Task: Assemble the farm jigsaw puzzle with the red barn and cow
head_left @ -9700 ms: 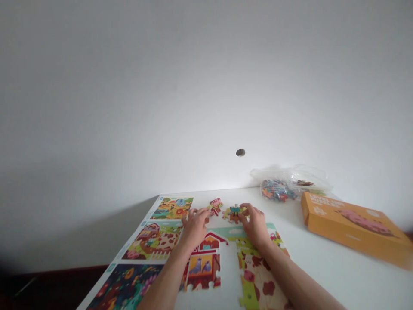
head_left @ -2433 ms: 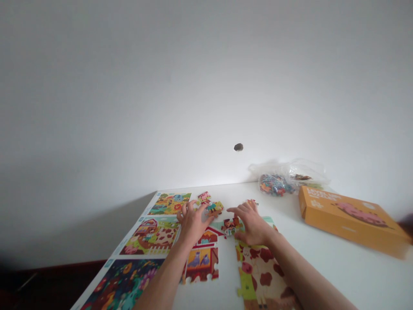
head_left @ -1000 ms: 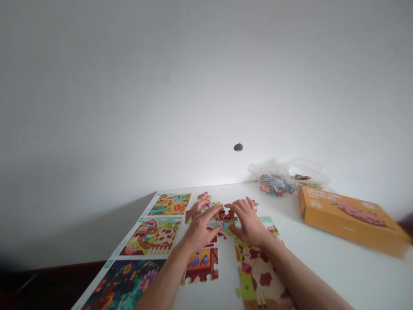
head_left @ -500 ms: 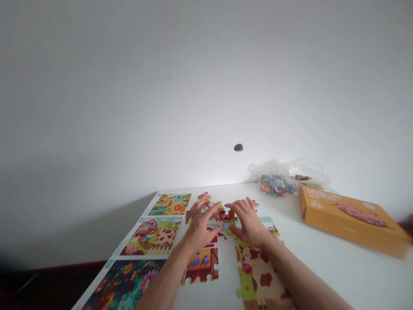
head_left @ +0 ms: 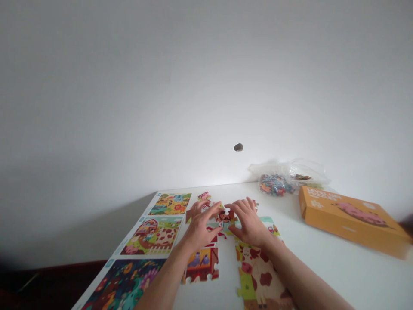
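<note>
My left hand (head_left: pixel 200 226) and my right hand (head_left: pixel 248 224) rest side by side on a part-built farm puzzle on the white table (head_left: pixel 322 267). Their fingertips meet over a red-and-brown puzzle piece (head_left: pixel 226 216), fingers stretched and pressing down on it. Below the left hand lies the joined red barn section (head_left: pixel 201 263). Under my right forearm lies the cow section (head_left: pixel 258 275). A few loose pieces (head_left: pixel 204 196) sit just beyond the fingers.
A picture guide sheet (head_left: pixel 151 237) with several farm scenes runs along the table's left edge. An orange puzzle box (head_left: pixel 348 219) lies at the right. A clear bag of pieces (head_left: pixel 284 178) sits by the white wall, which has a small dark hole (head_left: pixel 238 147).
Since a couple of seconds ago both hands have come together at the top of the puzzle, the right one carrying the red-brown piece up. In the last second they have hardly moved.
</note>
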`<state>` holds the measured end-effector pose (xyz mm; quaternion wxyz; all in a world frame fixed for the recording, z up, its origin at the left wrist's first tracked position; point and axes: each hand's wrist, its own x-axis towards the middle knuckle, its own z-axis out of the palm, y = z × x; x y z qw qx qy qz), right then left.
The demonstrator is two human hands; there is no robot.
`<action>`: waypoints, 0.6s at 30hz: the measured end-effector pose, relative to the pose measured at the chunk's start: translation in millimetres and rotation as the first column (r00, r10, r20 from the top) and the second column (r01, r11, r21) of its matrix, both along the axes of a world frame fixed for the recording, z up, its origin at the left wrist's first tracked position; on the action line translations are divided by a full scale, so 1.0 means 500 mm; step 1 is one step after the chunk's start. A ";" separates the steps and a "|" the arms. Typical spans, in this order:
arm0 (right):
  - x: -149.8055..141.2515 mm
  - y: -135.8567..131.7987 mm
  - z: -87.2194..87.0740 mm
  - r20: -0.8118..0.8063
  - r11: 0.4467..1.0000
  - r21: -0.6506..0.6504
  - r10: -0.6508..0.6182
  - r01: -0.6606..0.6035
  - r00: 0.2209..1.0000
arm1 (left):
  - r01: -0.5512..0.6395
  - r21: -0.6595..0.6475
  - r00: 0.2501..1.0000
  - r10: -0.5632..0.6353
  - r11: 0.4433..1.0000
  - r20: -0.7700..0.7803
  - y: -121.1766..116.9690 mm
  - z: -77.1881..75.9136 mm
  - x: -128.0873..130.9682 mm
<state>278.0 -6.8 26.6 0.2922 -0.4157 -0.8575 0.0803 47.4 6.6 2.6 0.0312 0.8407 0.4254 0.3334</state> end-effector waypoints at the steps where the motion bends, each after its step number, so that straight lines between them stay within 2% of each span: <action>1: 0.001 0.000 0.001 0.002 1.000 -0.009 0.002 -0.002 1.000 | 0.007 -0.006 1.000 -0.007 1.000 0.002 -0.001 0.002 -0.001; 7: 0.001 -0.008 0.010 0.019 0.994 -0.084 0.071 -0.069 0.997 | 0.133 -0.015 0.990 -0.132 0.991 0.056 0.000 0.007 -0.018; 12: -0.005 -0.029 0.022 0.108 0.943 -0.236 0.266 -0.235 0.958 | 0.029 -0.004 0.993 -0.028 1.000 0.116 0.011 -0.004 -0.026; 18: -0.009 -0.045 0.036 0.168 0.872 -0.360 0.411 -0.332 0.896 | 0.015 0.028 0.999 -0.016 0.999 0.037 0.010 -0.005 -0.023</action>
